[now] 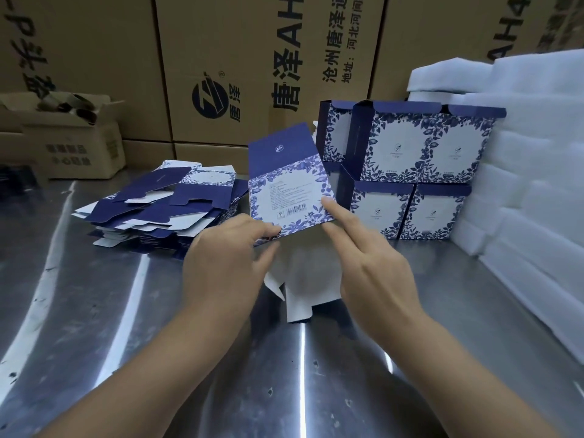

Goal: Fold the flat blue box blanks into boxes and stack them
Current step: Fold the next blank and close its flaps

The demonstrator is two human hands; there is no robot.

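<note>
Over a scuffed steel table (pixel 94 311) the left hand (pixel 227 257) pinches the lower corner of a blue box blank (pixel 290 191) (barcode showing). Straight fingers of the right hand (pixel 376 263) touch its right edge. Behind lie flat blanks (pixel 164 203) on the left, folded boxes (pixel 420 172) stacked on the right, and cartons (pixel 221 42) printed "唐泽".

Shiny, scuffed stainless-steel table (pixel 94 311), streaked with glare. At far left, small open brown cardboard carton (pixel 79 147). Left of centre, loose pile of flat blue-and-white floral box blanks (pixel 164 210), fanned unevenly. Right of centre, folded blue-and-white floral boxes (pixel 410 172) stacked in two tiers, just beside a tall stack of white foam sheets (pixel 531 200) along the right edge. Along the far side, wall of large brown printed cartons (pixel 221 58).
</note>
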